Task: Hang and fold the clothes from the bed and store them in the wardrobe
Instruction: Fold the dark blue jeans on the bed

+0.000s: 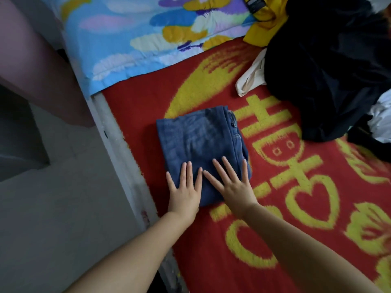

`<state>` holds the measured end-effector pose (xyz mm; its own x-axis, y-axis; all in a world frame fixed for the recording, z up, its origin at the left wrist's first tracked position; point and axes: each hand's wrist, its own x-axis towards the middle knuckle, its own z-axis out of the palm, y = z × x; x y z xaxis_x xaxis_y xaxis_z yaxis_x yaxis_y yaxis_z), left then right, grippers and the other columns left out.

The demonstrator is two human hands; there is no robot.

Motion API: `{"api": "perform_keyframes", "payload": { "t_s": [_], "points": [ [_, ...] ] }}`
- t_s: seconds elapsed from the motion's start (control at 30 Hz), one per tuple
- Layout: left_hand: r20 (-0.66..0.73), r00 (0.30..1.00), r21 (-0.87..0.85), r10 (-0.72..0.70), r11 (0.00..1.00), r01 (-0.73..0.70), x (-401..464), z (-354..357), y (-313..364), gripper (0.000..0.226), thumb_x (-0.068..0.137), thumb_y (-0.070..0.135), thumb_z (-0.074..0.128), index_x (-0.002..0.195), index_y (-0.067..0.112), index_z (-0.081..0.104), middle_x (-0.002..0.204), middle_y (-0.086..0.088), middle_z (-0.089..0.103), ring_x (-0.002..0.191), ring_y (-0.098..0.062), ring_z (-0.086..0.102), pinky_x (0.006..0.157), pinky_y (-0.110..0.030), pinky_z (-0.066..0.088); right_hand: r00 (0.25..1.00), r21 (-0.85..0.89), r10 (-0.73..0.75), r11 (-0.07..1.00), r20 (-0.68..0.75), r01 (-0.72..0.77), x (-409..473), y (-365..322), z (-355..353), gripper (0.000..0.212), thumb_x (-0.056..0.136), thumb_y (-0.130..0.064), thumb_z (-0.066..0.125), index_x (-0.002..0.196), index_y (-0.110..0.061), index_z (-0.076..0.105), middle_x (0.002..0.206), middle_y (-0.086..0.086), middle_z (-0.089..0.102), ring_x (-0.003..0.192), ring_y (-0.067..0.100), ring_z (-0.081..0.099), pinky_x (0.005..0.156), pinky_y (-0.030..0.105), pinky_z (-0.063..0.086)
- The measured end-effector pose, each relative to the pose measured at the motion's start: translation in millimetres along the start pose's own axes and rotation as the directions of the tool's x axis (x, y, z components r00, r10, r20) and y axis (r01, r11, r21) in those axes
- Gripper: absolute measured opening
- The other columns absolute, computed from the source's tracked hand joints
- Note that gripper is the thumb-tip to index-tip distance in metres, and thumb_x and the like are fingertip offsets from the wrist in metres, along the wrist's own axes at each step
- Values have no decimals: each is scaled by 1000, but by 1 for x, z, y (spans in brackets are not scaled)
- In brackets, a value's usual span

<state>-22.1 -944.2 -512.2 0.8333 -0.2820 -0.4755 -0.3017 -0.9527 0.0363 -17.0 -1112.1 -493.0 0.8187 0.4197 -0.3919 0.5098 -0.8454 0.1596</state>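
On the near left part of the bed [148, 106], close to its edge, sits a folded pair of blue jeans [198, 140], squared up into a neat block on the red blanket [211, 261]. Both hands are flat on its near end: left hand [185, 193] with fingers straight and slightly spread, right hand [234, 185] the same, fingers fanned out and pressing down on the denim, index fingertips nearly touching each other.

Far right there's a heap of clothes: a big dark garment [325, 66], something yellow [264, 20] poking out behind it, a cream piece [251, 75] at its left edge and a bit of white fabric [380, 121] on the far right. A blue pillow [127, 39] with feather print lies across the far side. Off to the left is bare floor [53, 208].

The blanket has big yellow characters, hearts and a flower woven in; I can't read them for sure at this angle.
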Motion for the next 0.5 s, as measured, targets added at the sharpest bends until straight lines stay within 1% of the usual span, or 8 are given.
{"api": "perform_keyframes", "payload": {
  "t_s": [0.03,0.07,0.17,0.27,0.3,0.37,0.43,0.5],
  "points": [
    [22,1000,12,-4,1000,4,6,-3,-1,98,92,33,56,147,12,-22,154,-24,-23,143,-36,-22,107,-71,-1,999,-5,10,1000,39,-10,7,1,-1,90,94,-30,50,147,-31,-22,159,9,-13,145,32,-13,107,68,-13],
    [40,999,34,-2,999,1,10,-7,-2,97,92,32,57,149,12,-19,155,-24,-20,144,-36,-19,107,-71,-1,997,-4,20,1000,71,-20,12,3,-4,85,96,-30,46,147,-30,-22,161,8,-12,146,32,-13,107,67,-14],
    [97,995,18,21,1000,-22,8,-34,-10,92,91,34,59,152,16,-7,158,-21,-6,147,-32,-6,111,-66,4,992,32,30,999,124,-34,17,7,-32,75,98,-28,47,153,-28,-4,161,5,4,148,30,0,113,63,3],
    [18,999,-77,45,996,-43,-6,-76,-29,83,88,39,62,149,15,13,154,-16,24,144,-30,21,113,-53,21,993,40,31,999,114,-35,16,12,-88,72,96,-26,52,152,-27,8,158,3,17,147,28,10,114,59,15],
    [-39,998,-98,55,993,-59,-13,-92,-37,76,86,39,63,145,15,21,147,-13,37,138,-28,33,109,-49,29,994,44,32,998,108,-37,15,13,-111,71,95,-25,54,152,-27,11,157,2,21,146,28,14,114,59,18],
    [-151,986,-117,71,989,-89,-38,-124,-57,61,84,37,63,133,15,34,127,-8,54,121,-27,51,91,-40,41,996,36,26,999,81,-29,5,6,-159,71,92,-23,59,150,-27,17,153,0,28,143,29,20,111,57,26],
    [-212,974,-103,79,989,-103,-67,-148,-72,53,84,35,62,127,15,38,115,-7,61,107,-29,60,71,-35,40,996,13,8,1000,84,-9,-6,-9,-200,72,91,-21,61,149,-26,19,150,0,31,140,29,25,108,56,30],
    [-259,965,-92,47,993,-73,-98,-160,-86,51,84,33,60,127,14,40,111,-7,63,100,-29,62,64,-34,37,998,-12,-28,1000,55,29,-17,-28,-230,71,90,-19,61,148,-25,20,149,1,33,138,30,28,106,54,34]
  ]
}}
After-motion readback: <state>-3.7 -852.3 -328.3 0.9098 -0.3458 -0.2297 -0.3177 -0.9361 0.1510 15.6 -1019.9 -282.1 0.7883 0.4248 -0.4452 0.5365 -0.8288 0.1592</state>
